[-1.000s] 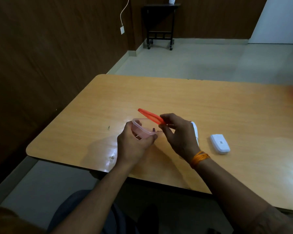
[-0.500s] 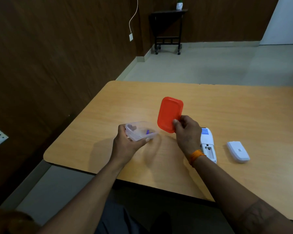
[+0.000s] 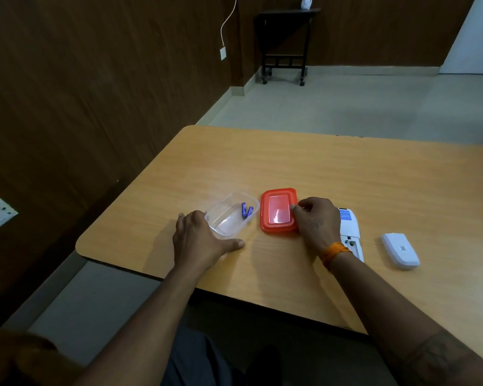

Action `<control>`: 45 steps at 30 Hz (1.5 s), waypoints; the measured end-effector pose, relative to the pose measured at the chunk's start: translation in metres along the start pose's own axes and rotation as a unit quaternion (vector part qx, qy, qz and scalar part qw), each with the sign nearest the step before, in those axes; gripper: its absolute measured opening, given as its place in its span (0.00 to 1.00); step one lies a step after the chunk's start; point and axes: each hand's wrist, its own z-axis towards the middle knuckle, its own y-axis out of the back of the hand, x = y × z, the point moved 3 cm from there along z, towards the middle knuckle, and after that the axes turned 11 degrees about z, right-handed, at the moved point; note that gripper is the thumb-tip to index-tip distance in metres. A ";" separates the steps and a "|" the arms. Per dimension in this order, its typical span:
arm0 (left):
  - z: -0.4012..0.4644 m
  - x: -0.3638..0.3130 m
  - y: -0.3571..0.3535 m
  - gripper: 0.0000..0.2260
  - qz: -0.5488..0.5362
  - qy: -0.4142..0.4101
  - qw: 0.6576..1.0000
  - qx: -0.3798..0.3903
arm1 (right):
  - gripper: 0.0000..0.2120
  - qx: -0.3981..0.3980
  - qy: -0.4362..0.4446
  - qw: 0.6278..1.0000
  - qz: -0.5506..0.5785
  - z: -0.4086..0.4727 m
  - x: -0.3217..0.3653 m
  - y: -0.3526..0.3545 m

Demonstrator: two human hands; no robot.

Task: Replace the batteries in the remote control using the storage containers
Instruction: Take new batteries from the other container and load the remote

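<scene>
Batteries now lie exposed in the clear container, steadied by the left hand's open grip, since the right hand's pinching grip has laid the red lid on the surface at three o'clock.

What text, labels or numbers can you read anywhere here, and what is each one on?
Nothing can be read.
Blue label on the remote control: white print, too small to read.
Small sticker on the battery cover: looks like a code, too blurred to read.
Two blue batteries in the clear container: no legible marking.
Red lid: no text.

Bare office: wood-panelled walls, table
</scene>
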 end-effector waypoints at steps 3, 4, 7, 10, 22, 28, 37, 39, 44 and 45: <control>-0.004 0.000 0.004 0.56 0.035 0.002 0.999 0.025 | 0.17 -0.002 0.031 0.999 -0.037 -0.006 0.002 0.003; -0.004 0.001 0.005 0.57 0.047 0.003 0.998 0.038 | 0.18 -0.001 0.044 0.998 -0.051 -0.008 0.003 0.004; -0.001 0.007 0.005 0.63 0.077 -0.001 0.993 0.095 | 0.21 -0.002 0.073 0.993 -0.090 -0.012 0.005 0.007; 0.002 0.011 0.002 0.65 0.103 -0.016 0.985 0.137 | 0.21 0.005 0.115 0.989 -0.093 -0.016 0.017 0.006; 0.004 0.013 0.001 0.65 0.117 -0.044 0.980 0.157 | 0.13 0.154 0.155 0.938 -0.268 -0.020 0.096 -0.067; 0.004 0.015 0.000 0.64 0.125 -0.056 0.980 0.144 | 0.08 0.157 0.152 0.910 -0.353 -0.014 0.108 -0.092; -0.002 0.018 0.001 0.62 0.125 -0.064 0.982 0.126 | 0.10 0.134 0.116 0.954 -0.242 -0.016 0.107 -0.092; -0.006 0.015 0.005 0.63 0.124 -0.050 0.987 0.094 | 0.12 0.123 0.102 0.967 -0.198 -0.021 0.103 -0.078; -0.028 -0.015 0.018 0.59 0.132 -0.098 0.984 -0.070 | 0.13 0.059 0.077 0.990 -0.107 -0.040 0.085 -0.022; -0.034 -0.024 0.018 0.56 0.120 -0.129 0.981 -0.084 | 0.14 0.050 0.071 0.992 -0.093 -0.044 0.080 -0.010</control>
